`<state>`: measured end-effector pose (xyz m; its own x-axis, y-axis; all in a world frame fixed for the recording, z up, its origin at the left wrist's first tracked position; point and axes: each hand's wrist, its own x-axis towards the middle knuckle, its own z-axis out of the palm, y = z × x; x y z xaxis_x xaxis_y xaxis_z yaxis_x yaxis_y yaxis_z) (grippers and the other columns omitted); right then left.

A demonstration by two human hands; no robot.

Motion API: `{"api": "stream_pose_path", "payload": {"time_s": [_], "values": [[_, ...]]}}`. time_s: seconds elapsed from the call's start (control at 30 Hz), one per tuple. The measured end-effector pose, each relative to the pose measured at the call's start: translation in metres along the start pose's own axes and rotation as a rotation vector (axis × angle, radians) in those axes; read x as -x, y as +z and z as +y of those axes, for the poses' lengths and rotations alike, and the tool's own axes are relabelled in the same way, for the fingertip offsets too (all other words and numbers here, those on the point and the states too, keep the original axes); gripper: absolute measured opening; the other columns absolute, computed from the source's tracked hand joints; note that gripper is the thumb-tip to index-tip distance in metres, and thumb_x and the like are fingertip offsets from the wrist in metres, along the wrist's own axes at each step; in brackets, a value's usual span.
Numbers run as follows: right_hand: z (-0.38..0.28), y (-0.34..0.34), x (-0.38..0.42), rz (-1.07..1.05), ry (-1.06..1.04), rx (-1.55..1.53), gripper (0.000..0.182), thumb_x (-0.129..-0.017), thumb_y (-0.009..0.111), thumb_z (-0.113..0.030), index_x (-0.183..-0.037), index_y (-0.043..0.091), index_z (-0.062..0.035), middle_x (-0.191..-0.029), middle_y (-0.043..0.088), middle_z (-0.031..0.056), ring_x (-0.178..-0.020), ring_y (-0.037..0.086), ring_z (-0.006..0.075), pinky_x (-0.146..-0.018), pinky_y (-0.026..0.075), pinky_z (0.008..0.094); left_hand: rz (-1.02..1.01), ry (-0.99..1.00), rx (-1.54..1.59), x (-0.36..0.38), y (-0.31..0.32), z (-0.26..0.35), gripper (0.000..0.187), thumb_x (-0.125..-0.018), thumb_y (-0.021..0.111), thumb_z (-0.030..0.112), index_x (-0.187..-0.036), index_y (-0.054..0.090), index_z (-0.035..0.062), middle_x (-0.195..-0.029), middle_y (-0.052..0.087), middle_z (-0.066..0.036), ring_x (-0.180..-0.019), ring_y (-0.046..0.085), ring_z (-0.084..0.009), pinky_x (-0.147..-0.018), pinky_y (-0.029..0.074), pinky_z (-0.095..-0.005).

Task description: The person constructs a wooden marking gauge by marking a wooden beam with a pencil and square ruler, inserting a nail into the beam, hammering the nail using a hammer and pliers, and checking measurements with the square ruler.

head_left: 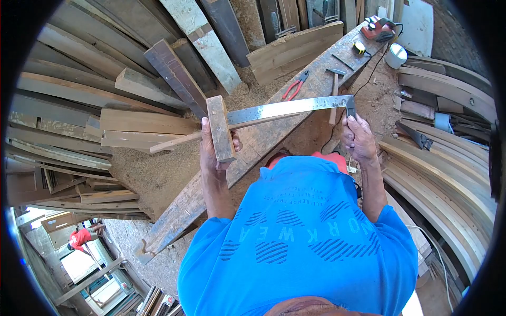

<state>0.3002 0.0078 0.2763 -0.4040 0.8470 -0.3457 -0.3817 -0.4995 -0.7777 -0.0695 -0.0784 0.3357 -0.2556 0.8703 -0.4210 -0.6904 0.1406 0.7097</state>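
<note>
My left hand [211, 150] is wrapped round a short wooden block [220, 129], held upright above the plank bench. A thin wooden strip [179, 142] runs through the same hand and on to the right, behind the blade. My right hand [359, 138] grips the dark stock of a try square [287, 109]. Its long metal blade reaches left to the block, its far end right at the block's side. Under the blade, on the bench, a hammer [334, 95] lies with its handle pointing towards me. Red-handled pliers [296, 86] rest farther left.
The long plank bench [247, 150] runs diagonally below my hands. At its far end are a tape measure [359, 48] and a red power tool [379, 29] with a cord. A white bucket [395, 56] stands beside it. Boards [147, 124] lean at left; curved timbers [437, 195] are stacked at right.
</note>
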Motion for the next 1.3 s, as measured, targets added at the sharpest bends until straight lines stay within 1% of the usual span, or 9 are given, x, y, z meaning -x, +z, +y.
{"api": "stream_pose_path", "payload": {"time_s": [0.3,0.4,0.5,0.6,1.1,1.3], "values": [[0.005,-0.001,-0.003,-0.012,-0.001,0.004,0.023,-0.107,0.049,-0.032,-0.101,0.056,-0.0103,-0.062,0.04,-0.0077,-0.045,0.034,0.002,-0.041,0.03,0.0208,-0.001,0.01,-0.006,-0.002,-0.003,0.0,0.062,-0.101,0.044,0.061,-0.111,0.061,0.0025,-0.08,0.06,-0.013,-0.059,0.062,-0.0226,-0.049,0.049,-0.0339],[0.004,0.0,-0.004,-0.018,-0.004,-0.001,0.023,-0.107,0.049,-0.031,-0.1,0.056,-0.0103,-0.062,0.04,-0.0077,-0.044,0.033,0.002,-0.041,0.029,0.0206,-0.014,-0.003,0.007,-0.003,-0.006,-0.001,0.061,-0.101,0.044,0.061,-0.111,0.061,0.0036,-0.08,0.06,-0.013,-0.06,0.061,-0.0231,-0.05,0.049,-0.0342],[0.004,0.001,-0.004,-0.02,-0.006,0.0,0.023,-0.107,0.048,-0.031,-0.1,0.056,-0.0103,-0.062,0.04,-0.0076,-0.044,0.033,0.002,-0.041,0.029,0.0204,-0.022,-0.012,0.033,-0.004,-0.01,-0.002,0.061,-0.102,0.042,0.06,-0.118,0.06,0.0044,-0.084,0.061,-0.015,-0.06,0.06,-0.0231,-0.049,0.049,-0.0341],[0.004,0.003,-0.004,-0.022,0.0,0.001,0.023,-0.107,0.048,-0.03,-0.099,0.055,-0.0103,-0.062,0.039,-0.0075,-0.044,0.033,0.0019,-0.04,0.029,0.0203,-0.015,-0.023,0.034,-0.004,-0.009,0.0,0.06,-0.1,0.045,0.062,-0.113,0.061,0.006,-0.081,0.061,-0.013,-0.06,0.06,-0.0236,-0.05,0.05,-0.0344],[0.008,0.017,-0.012,-0.031,0.031,0.038,0.023,-0.107,0.048,-0.031,-0.099,0.055,-0.0109,-0.063,0.039,-0.0079,-0.045,0.034,0.0015,-0.041,0.029,0.0195,-0.011,0.007,0.025,-0.001,-0.024,0.006,0.062,-0.101,0.044,0.061,-0.112,0.061,0.0035,-0.081,0.062,-0.013,-0.059,0.062,-0.0228,-0.05,0.051,-0.0342],[0.012,0.019,-0.017,-0.043,0.066,0.043,0.023,-0.106,0.05,-0.033,-0.099,0.055,-0.0114,-0.063,0.04,-0.0081,-0.045,0.034,0.0019,-0.042,0.03,0.0202,0.025,0.015,-0.002,-0.002,-0.033,0.005,0.061,-0.102,0.042,0.061,-0.111,0.062,0.0042,-0.081,0.062,-0.013,-0.058,0.063,-0.0218,-0.05,0.051,-0.0346]]}}
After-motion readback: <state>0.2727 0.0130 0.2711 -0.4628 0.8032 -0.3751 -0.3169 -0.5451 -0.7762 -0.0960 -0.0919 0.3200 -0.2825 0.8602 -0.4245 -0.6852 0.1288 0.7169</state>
